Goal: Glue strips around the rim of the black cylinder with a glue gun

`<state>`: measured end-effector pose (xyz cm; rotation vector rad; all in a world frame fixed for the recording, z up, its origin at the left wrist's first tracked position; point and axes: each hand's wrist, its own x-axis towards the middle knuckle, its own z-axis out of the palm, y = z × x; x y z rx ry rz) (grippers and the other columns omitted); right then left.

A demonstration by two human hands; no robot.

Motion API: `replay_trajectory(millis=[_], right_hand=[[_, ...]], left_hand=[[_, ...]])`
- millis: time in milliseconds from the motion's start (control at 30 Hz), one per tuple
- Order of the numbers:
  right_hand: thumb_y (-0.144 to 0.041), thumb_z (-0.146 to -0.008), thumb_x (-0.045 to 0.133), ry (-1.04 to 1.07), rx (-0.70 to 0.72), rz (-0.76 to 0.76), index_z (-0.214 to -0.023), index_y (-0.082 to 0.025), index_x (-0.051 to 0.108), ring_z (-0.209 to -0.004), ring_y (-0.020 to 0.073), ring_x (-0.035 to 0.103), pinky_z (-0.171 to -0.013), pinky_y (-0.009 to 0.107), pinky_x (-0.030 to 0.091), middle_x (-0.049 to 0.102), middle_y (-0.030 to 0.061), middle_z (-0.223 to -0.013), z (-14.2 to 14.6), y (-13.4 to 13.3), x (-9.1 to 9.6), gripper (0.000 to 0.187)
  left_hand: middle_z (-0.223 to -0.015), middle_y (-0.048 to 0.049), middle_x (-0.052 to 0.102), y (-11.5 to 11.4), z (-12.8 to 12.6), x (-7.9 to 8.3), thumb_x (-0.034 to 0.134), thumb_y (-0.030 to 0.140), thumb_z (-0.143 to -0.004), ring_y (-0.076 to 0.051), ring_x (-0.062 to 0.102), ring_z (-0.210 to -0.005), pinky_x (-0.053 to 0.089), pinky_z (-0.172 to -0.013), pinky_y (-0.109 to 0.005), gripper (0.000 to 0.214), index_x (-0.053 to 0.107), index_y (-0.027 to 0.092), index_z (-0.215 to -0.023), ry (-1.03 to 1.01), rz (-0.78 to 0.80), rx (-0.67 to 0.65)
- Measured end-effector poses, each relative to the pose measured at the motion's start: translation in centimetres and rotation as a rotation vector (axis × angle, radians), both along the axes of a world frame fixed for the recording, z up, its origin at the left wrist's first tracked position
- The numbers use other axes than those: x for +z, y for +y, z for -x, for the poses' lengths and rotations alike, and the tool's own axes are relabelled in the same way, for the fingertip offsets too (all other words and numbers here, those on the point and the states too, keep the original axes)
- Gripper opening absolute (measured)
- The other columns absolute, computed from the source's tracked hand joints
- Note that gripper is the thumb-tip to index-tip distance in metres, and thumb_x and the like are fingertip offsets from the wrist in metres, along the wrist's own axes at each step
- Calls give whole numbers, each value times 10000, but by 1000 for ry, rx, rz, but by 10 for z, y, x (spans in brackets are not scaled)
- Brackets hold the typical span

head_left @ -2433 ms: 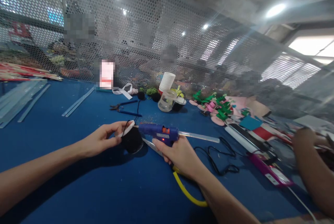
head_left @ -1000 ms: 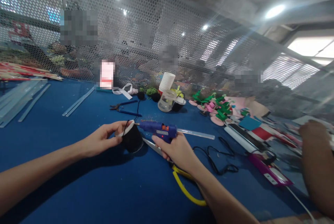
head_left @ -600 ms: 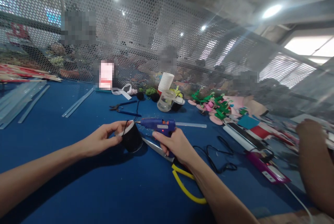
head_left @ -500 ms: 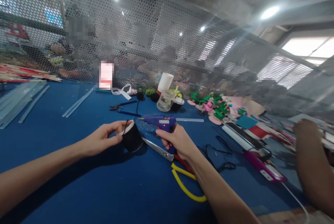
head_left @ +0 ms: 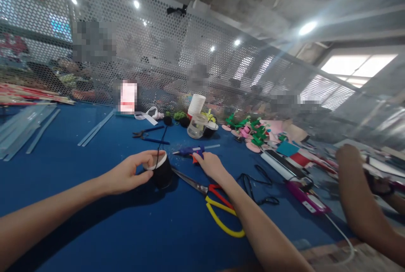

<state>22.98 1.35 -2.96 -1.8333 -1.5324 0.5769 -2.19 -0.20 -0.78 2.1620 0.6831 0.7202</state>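
My left hand (head_left: pixel 128 173) pinches the white rim of a small black cup (head_left: pixel 162 172) that stands on the blue table (head_left: pixel 95 229). A thin black cord runs up from the cup. My right hand (head_left: pixel 210 165) reaches forward with its fingers closed round the handle of a blue glue gun (head_left: pixel 187 151). The gun lies low on the table just beyond the cup, nozzle pointing left, a clear glue stick poking out of its back. Scissors with yellow and red handles (head_left: pixel 218 210) lie under my right forearm, blades pointing at the cup.
Blue-handled pliers (head_left: pixel 148 133), a clear jar (head_left: pixel 196 125) and stacked white cups (head_left: pixel 196 104) stand further back. Green and pink foam pieces (head_left: pixel 253 133) lie at right. A black cable (head_left: pixel 256 183) coils there. Another person's arm (head_left: pixel 354 196) rests far right. A perforated screen (head_left: pixel 158 52) closes the back.
My right hand has moved the glue gun away from the cup, forward and down onto the table. The scissors show now. My left hand keeps hold of the cup.
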Motion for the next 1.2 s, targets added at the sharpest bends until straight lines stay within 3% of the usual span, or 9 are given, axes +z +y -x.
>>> replay_trajectory(millis=[100,167,267,433,533,667,767,967,1200], right_hand=[[-239,-712,601,-110,28,-113,-523,-168,556,-850,226,553,-709,311,413,601,118,-757,11,-9,17,206],[-267,-735,578,-128,126,-165,-620,-170,606,-907,206,528,-778,303,394,600,96,-851,25,-17,30,153],[-314,-827,436,-40,454,-234,-697,-157,633,-879,147,546,-765,262,411,571,78,-973,52,-26,45,284],[-334,-821,446,-140,544,-205,-567,-148,623,-1004,200,497,-884,328,329,594,102,-943,83,-23,44,362],[-255,-798,474,18,599,-148,-554,-153,603,-1008,181,512,-852,297,356,608,87,-915,86,-20,39,294],[-245,-731,533,351,504,-161,-605,-150,564,-958,164,539,-795,280,396,582,88,-1025,76,-25,37,160],[-277,-695,562,457,433,-171,-607,-155,523,-896,156,549,-769,284,404,573,81,-1051,66,-30,35,156],[-282,-691,566,541,344,-150,-620,-157,494,-755,110,537,-716,264,405,569,73,-1053,56,-32,25,161],[-286,-697,565,534,333,-128,-644,-143,526,-725,107,522,-697,265,406,578,82,-1026,57,-28,17,158]], left_hand=[[-1198,-177,490,-3,-1,1,440,139,-740,-264,396,-1182,374,-873,-362,135,359,189,-645,45,-48,3],[-1205,-172,486,-4,-1,-1,441,126,-731,-267,394,-1181,371,-878,-365,120,372,187,-655,71,-86,2],[-1205,-167,470,-4,0,-2,440,124,-735,-259,409,-1153,364,-885,-350,92,395,180,-677,95,-167,-17],[-820,-59,520,-6,-1,1,426,124,-734,-177,505,-792,420,-717,-266,108,403,173,-641,112,-261,-36],[-769,-32,495,-6,-3,2,429,126,-722,-163,489,-749,419,-694,-256,101,400,174,-638,105,-239,-16],[-939,-86,556,-3,-2,-2,447,155,-743,-220,487,-968,389,-824,-320,95,401,176,-662,59,-114,6],[-1128,-126,531,1,-1,-5,440,222,-789,-253,443,-1092,349,-888,-363,127,409,171,-677,-42,58,-18],[-978,-120,599,1,-4,-2,485,378,-774,-285,449,-1086,354,-864,-382,270,398,169,-627,-129,309,-45],[-948,-109,603,1,-5,-2,523,436,-748,-289,455,-1065,347,-861,-371,318,417,166,-617,-138,354,-59]])
